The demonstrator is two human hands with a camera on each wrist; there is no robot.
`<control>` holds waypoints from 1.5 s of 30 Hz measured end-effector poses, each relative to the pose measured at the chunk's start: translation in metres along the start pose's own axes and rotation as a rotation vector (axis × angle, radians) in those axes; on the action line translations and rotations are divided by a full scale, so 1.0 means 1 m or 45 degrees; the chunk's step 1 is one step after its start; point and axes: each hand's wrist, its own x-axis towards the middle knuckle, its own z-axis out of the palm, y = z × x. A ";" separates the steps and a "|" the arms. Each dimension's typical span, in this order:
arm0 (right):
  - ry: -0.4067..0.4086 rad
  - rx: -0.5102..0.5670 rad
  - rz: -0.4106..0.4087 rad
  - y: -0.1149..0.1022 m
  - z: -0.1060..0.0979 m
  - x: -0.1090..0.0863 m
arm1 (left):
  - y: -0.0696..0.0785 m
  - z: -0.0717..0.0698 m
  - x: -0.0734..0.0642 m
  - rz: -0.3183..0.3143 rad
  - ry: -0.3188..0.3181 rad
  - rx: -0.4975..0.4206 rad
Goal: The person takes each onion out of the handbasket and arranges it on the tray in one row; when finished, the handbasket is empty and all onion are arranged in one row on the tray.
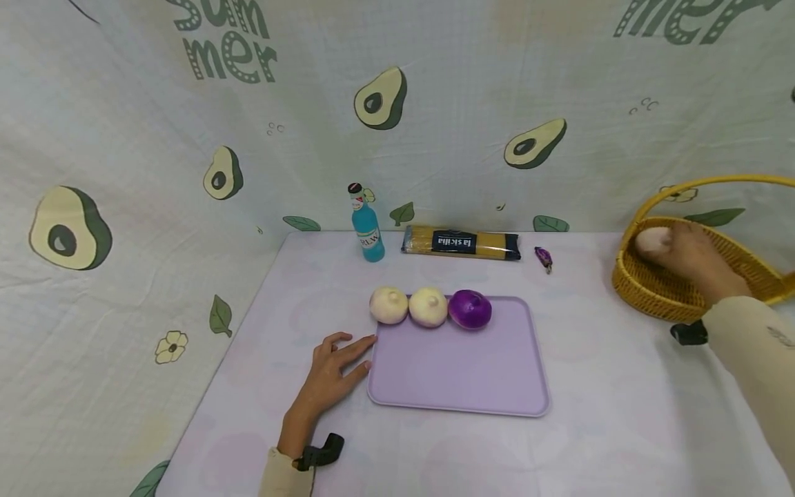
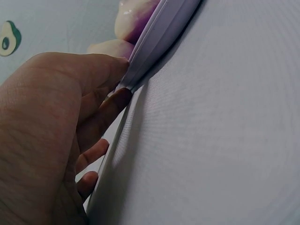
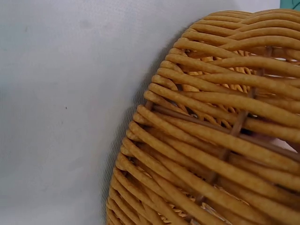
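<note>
My right hand (image 1: 694,254) reaches into the yellow wicker basket (image 1: 640,293) and grips a pale, round vegetable (image 1: 652,240); its exact kind is unclear. The right wrist view shows mainly the basket's woven side (image 3: 201,108), which hides most of that hand. My left hand (image 1: 335,373) lies beside the lilac tray (image 1: 459,373), its thumb and fingers extended and touching the left rim. Along the tray's far edge sit a white onion (image 1: 389,306), another white onion (image 1: 428,308) and a purple onion (image 1: 470,309). White-and-purple onion surfaces (image 2: 133,21) show past the tray in the left wrist view.
Behind the tray, a blue bottle (image 1: 368,224) stands upright near the patterned cloth backdrop. A pack of spaghetti (image 1: 461,244) lies to its right, followed by a small dark purple object (image 1: 544,258). The basket's tall handle (image 1: 708,181) arches above its rim.
</note>
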 end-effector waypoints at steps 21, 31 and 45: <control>0.066 -0.040 0.005 0.001 -0.002 -0.011 | -0.003 0.003 -0.001 0.035 0.034 0.013; 0.093 -0.087 -0.067 0.002 -0.004 -0.017 | -0.003 0.002 -0.002 0.032 0.036 0.016; 0.057 -0.128 -0.059 -0.001 -0.009 -0.026 | -0.003 0.001 -0.003 -0.004 0.008 0.012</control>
